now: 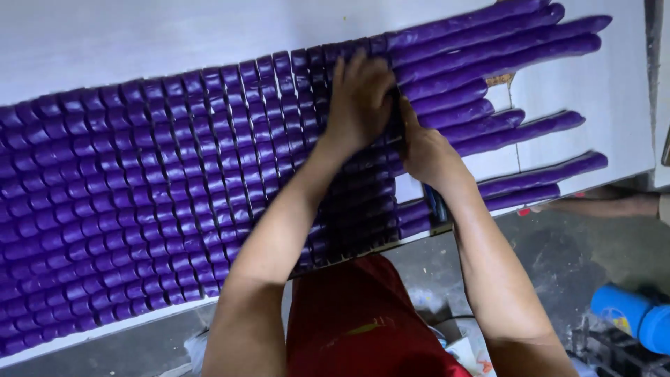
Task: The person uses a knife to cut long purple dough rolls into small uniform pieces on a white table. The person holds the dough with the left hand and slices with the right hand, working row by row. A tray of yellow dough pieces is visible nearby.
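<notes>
The left hand point(361, 98) lies palm down with its fingers close together, pressing flat on the cut purple pieces point(139, 202) right at the line where short pieces give way to whole rolls. The right hand point(427, 155) is closed around a tool with a blue handle point(437, 204); its blade end is hidden behind the left hand and the fingers, so where it meets the purple material cannot be made out. The two hands touch or nearly touch at the thumbs.

To the right of the hands, the long purple rolls point(499, 43) run side by side toward the far right edge of the white board point(614, 84). Their ends stop short of that edge, leaving a bare strip of board. Gaps of bare board also show between the lower rolls.

To the left, the short pieces fill the board in tight rows almost to the near edge, and the left side of the frame cuts them off. A wide bare band of board lies beyond the rows, at the top.

Below the board's near edge sits the person's red garment point(363, 321), with grey floor point(544, 258) to the right. A blue cylindrical object point(631, 313) is cut off at the lower right corner, and what it is stays unclear.
</notes>
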